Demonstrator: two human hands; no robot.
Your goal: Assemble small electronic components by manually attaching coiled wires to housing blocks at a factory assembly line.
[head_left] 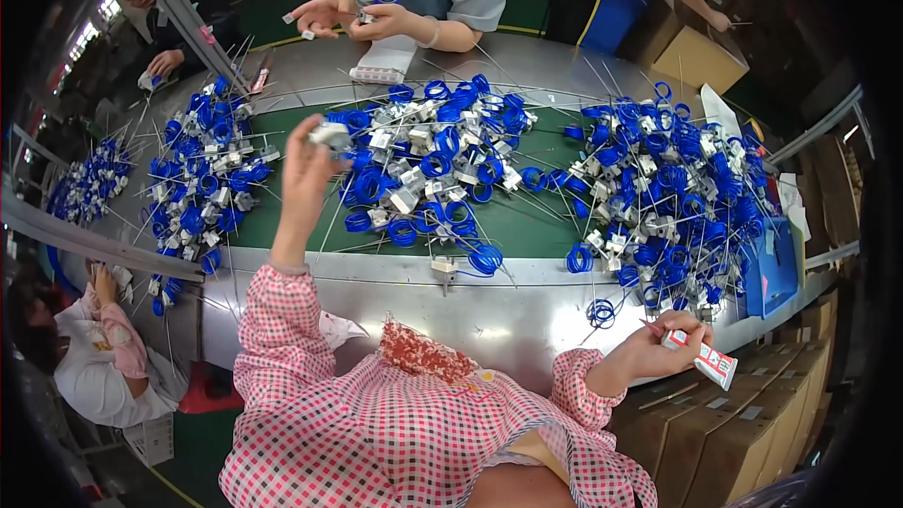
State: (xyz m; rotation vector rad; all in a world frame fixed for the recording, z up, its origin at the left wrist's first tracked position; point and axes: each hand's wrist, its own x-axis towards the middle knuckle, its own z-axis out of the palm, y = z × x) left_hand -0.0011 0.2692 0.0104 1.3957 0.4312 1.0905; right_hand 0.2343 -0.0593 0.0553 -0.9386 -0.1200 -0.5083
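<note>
My left hand (303,174) is raised over the left side of the middle pile, its fingers closed around a small whitish block-shaped part (331,135), somewhat blurred. My right hand (658,348), low at the right by the bench edge, grips a red-and-white squeeze tube (713,364). Between my hands, a white block-shaped part (444,266) with a coil of blue tubing (484,259) lies on the metal near edge of the bench. Another blue coil (600,312) rests close to my right hand. The middle pile (423,160) holds many similar parts with blue coils and thin metal rods.
More such parts form a right pile (668,198) and a left pile (207,169). A blue bin (773,268) stands at the right edge. Across the bench a co-worker's hands (376,23) handle a part. Cardboard boxes (743,423) stand below right; a red-white fuzzy cloth (428,353) is before me.
</note>
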